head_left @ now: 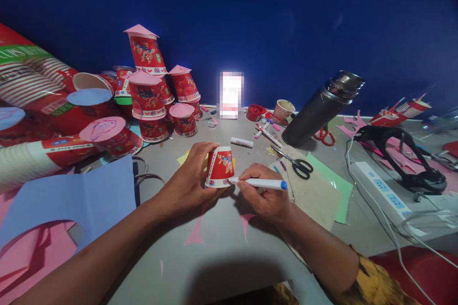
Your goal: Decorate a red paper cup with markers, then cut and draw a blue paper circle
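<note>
In the middle of the view, my left hand [193,174] is closed around a red and white paper cup [221,164], held upside down with its wide rim at the bottom. My right hand [263,193] grips a white marker [263,183] with a blue end. The marker's tip meets the cup's lower right side, near the flowered rim. Just beyond the cup lies a white glue stick [242,142]. Black-handled scissors [300,167] rest to the right of my right hand.
Stacked cups [148,95] with pink paper tops stand back left. Blue paper [107,200] lies at left. A dark thermos [318,109] leans at right, near a power strip [384,195] with cables. Pink scraps [195,234] lie in front; a blurred bright rectangle [230,95] stands behind.
</note>
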The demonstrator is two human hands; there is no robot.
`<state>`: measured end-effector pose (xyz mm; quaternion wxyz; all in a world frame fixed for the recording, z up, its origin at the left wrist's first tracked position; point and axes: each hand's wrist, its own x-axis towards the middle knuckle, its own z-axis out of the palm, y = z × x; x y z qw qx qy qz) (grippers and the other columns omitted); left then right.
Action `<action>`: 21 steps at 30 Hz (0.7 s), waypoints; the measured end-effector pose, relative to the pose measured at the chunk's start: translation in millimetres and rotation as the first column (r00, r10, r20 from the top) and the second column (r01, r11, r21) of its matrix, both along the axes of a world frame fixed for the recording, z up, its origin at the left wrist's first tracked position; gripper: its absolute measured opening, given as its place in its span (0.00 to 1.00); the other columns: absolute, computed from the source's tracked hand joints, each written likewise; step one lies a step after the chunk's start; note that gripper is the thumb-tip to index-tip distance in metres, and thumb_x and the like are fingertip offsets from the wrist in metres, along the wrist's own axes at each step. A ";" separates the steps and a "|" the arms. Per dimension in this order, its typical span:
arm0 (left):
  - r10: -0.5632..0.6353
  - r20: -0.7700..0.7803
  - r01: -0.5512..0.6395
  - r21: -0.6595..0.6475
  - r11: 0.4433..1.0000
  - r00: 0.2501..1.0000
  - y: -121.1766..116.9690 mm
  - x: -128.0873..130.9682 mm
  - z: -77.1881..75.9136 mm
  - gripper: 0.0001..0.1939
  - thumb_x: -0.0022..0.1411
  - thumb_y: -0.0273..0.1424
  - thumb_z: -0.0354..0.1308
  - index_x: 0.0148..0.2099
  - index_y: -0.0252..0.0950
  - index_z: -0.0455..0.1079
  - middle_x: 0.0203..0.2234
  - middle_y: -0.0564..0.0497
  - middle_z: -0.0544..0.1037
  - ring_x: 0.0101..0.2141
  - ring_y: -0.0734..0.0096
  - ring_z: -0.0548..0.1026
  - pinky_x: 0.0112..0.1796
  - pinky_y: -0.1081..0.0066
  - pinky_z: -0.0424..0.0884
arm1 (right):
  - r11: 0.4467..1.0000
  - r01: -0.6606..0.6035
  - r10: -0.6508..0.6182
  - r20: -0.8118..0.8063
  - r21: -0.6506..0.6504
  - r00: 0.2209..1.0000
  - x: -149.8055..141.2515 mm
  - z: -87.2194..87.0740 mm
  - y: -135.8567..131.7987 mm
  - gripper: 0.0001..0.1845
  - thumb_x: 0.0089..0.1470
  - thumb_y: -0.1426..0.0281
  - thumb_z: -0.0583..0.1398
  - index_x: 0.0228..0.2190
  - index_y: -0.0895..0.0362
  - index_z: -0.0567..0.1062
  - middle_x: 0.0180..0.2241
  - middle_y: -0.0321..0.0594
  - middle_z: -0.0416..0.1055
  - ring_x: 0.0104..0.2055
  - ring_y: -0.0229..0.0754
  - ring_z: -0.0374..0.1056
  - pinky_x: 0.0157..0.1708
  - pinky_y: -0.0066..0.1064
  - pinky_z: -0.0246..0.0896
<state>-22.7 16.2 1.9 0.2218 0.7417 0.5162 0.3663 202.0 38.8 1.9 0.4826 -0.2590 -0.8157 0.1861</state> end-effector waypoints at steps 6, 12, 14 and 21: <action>0.007 0.012 -0.007 -0.017 1.000 1.000 -0.1 0.2 1.7 0.38 0.58 0.36 0.69 0.66 0.42 0.57 0.62 0.41 0.67 0.63 0.49 0.69 0.64 0.49 0.68 | 1.000 0.007 -0.007 -0.006 0.003 1.000 0.0 1.0 0.2 0.04 0.64 0.73 0.62 0.34 0.54 0.76 0.29 0.36 0.78 0.28 0.39 0.74 0.30 0.29 0.67; 0.015 0.014 -0.015 -0.004 1.000 1.000 -0.1 0.2 2.0 0.38 0.57 0.38 0.70 0.66 0.42 0.58 0.62 0.41 0.68 0.63 0.48 0.70 0.63 0.48 0.69 | 1.000 -0.003 0.002 -0.037 -0.013 0.999 0.3 2.6 -0.8 0.04 0.63 0.73 0.62 0.34 0.54 0.76 0.29 0.36 0.78 0.29 0.39 0.74 0.30 0.29 0.68; 0.021 0.018 -0.021 -0.003 1.000 1.000 -0.3 0.0 1.5 0.38 0.57 0.38 0.70 0.66 0.43 0.58 0.62 0.42 0.68 0.63 0.48 0.70 0.63 0.48 0.69 | 1.000 -0.003 0.002 -0.023 -0.013 1.000 0.0 2.3 -1.1 0.05 0.63 0.73 0.62 0.34 0.54 0.76 0.28 0.36 0.78 0.28 0.38 0.74 0.30 0.29 0.68; 0.023 0.043 -0.021 -0.041 0.999 0.999 0.2 1.1 1.4 0.39 0.57 0.39 0.69 0.66 0.42 0.57 0.63 0.41 0.66 0.63 0.50 0.69 0.64 0.50 0.69 | 1.000 0.012 -0.012 0.011 -0.025 1.000 1.2 2.6 -0.9 0.06 0.63 0.73 0.62 0.32 0.53 0.76 0.28 0.36 0.78 0.28 0.39 0.74 0.30 0.29 0.68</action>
